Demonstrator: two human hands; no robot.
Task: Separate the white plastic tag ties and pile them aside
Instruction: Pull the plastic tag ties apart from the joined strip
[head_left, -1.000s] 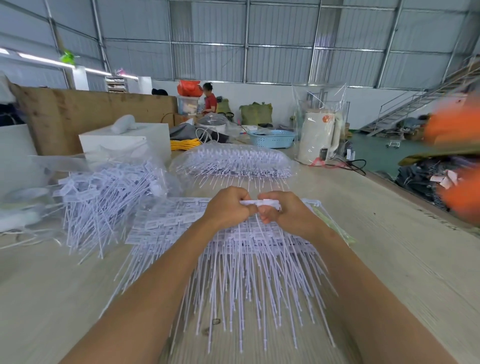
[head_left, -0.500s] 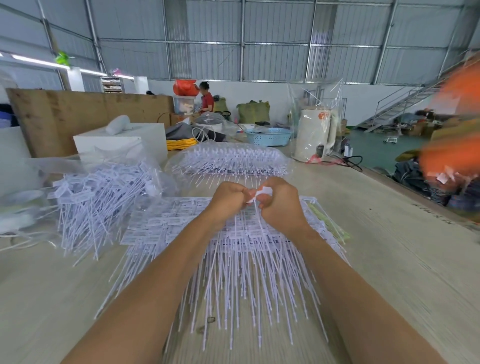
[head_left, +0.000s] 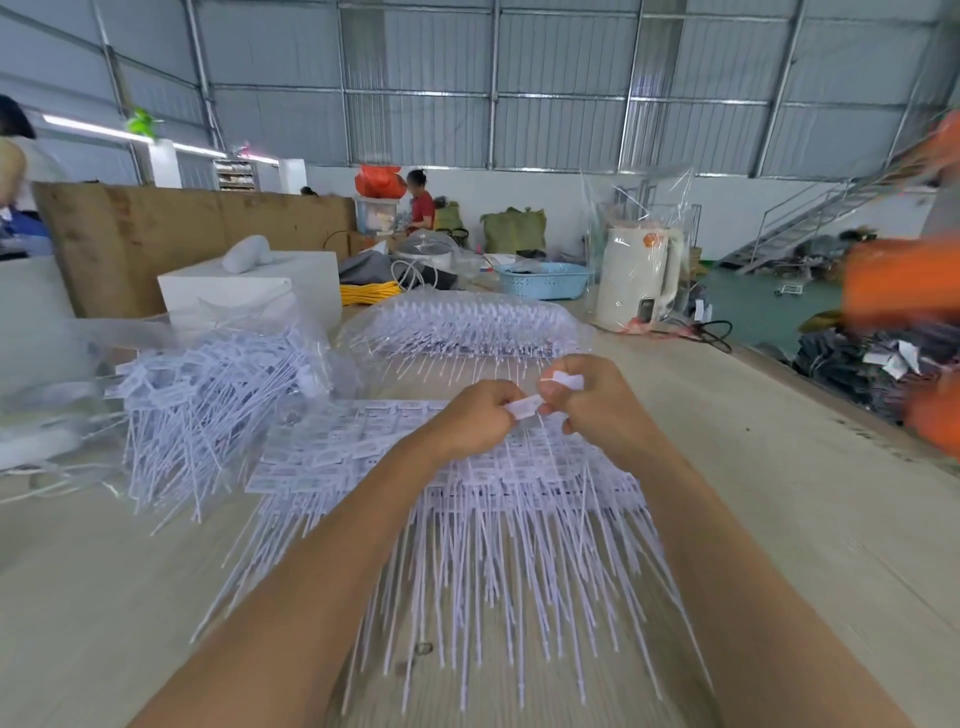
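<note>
A wide sheet of joined white plastic tag ties (head_left: 467, 525) lies on the wooden table (head_left: 779, 519) in front of me, heads away from me, thin tails fanning toward me. Above its far edge my left hand (head_left: 470, 418) pinches one white tag head (head_left: 523, 406). My right hand (head_left: 592, 402) pinches another tag head (head_left: 567, 381) just above and to the right of the first. The two heads sit at different heights, almost touching. A loose pile of separated ties (head_left: 208, 395) rests at the left on clear plastic.
A clear bag of more tag ties (head_left: 462, 325) lies beyond my hands. Behind it stand a white box (head_left: 249, 291), a blue basket (head_left: 543, 280) and a white kettle (head_left: 636, 278) in plastic wrap. Dark garments (head_left: 872, 364) and blurred orange shapes are at right. People work farther back.
My hands have lifted a little and twisted apart; the single strip held between them now shows as two tag heads, the right one raised above the left.
</note>
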